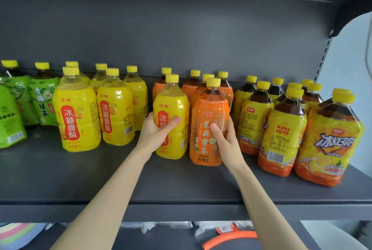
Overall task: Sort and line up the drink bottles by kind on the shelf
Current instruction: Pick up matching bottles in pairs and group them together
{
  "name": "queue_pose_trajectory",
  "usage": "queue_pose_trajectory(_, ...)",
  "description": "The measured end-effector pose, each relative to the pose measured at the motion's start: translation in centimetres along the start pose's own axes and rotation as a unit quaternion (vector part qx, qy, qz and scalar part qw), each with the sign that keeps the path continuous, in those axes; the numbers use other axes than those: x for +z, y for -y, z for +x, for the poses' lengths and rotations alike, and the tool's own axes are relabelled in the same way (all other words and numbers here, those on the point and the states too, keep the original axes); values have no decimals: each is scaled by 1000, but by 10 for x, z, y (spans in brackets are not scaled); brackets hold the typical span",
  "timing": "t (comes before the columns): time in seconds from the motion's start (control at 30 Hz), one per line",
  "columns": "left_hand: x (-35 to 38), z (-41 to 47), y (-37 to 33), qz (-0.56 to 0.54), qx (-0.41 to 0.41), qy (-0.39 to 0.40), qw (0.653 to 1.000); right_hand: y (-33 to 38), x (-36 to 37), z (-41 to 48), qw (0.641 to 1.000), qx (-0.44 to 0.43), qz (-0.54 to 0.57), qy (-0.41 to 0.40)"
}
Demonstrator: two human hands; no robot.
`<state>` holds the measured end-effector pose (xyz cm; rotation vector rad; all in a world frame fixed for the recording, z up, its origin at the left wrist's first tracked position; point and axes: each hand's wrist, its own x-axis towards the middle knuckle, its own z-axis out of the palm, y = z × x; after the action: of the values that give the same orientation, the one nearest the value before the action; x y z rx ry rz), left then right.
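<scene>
Head view of a dark grey metal shelf point(80, 179) carrying four kinds of yellow-capped plastic drink bottles, grouped roughly by label colour. From left to right stand the green-labelled tea bottles point(43, 101), the yellow-labelled pear-drink bottles point(77, 117), the orange-labelled jasmine-tea bottles point(193, 87) at the back, and the dark iced-tea bottles with yellow-and-orange labels point(281, 129). The left hand point(155, 133) grips one stray yellow-labelled bottle point(171, 105) low on its body, thumb across the front and fingers curled round behind. This bottle stands directly in front of the orange group, apart from its own kind to the left, which is probably why it is being taken. The right hand point(227, 143) grips the front orange-labelled bottle point(209, 113) just beside it, thumb on the label and fingers wrapped round the right flank. This hold appears meant to steady that bottle or square it to its row while its neighbour is drawn off. Both bottles are upright and close together; whether either is lifted clear of the shelf cannot be told. The low grip suits tall, full bottles, keeping the weight under control. A bare strip of shelf in front of the yellow group offers a likely destination.
</scene>
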<state>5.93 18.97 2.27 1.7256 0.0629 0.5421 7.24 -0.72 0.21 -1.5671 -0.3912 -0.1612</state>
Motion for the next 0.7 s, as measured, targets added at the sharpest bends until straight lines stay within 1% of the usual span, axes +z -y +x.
queue_pose_trajectory(0.1, -3, -9, -2, -6, 2, -16, 1000, 6, 3, -5, 999, -4, -31, -26)
queue_pose_trajectory(0.17, -4, -16, -5, -11, 4, -22, 1000, 8, 6, -11, 996, -22, -58, -66)
queue_pose_trajectory(0.27, -5, -26, -8, -9, 20, -28, 999, 13, 9, -28, 975, -103, -104, -165)
queue_pose_trajectory(0.3, -6, -30, -8, -10, 29, -32, 999, 15, 11, -35, 966, -140, -107, -192)
queue_pose_trajectory(0.33, -6, -34, -8, -12, 37, -40, 998, 18, 14, -41, 959, -174, -101, -202)
queue_pose_trajectory(0.37, -7, -40, -8, -15, 46, -49, 998, 21, 18, -47, 958, -193, -88, -193)
queue_pose_trajectory(0.4, -8, -46, -8, -18, 55, -58, 997, 24, 23, -53, 964, -194, -68, -167)
queue_pose_trajectory(0.5, -15, -67, -11, -25, 84, -78, 993, 31, 47, -61, 992, -124, -10, -32)
queue_pose_trajectory(0.6, -31, -87, -18, -36, 104, -83, 990, 39, 81, -65, 990, -64, 78, 94)
queue_pose_trajectory(0.63, -37, -93, -22, -44, 106, -80, 990, 41, 93, -67, 987, -59, 98, 115)
queue_pose_trajectory(0.7, -54, -105, -26, -54, 108, -76, 990, 47, 118, -72, 985, -61, 105, 121)
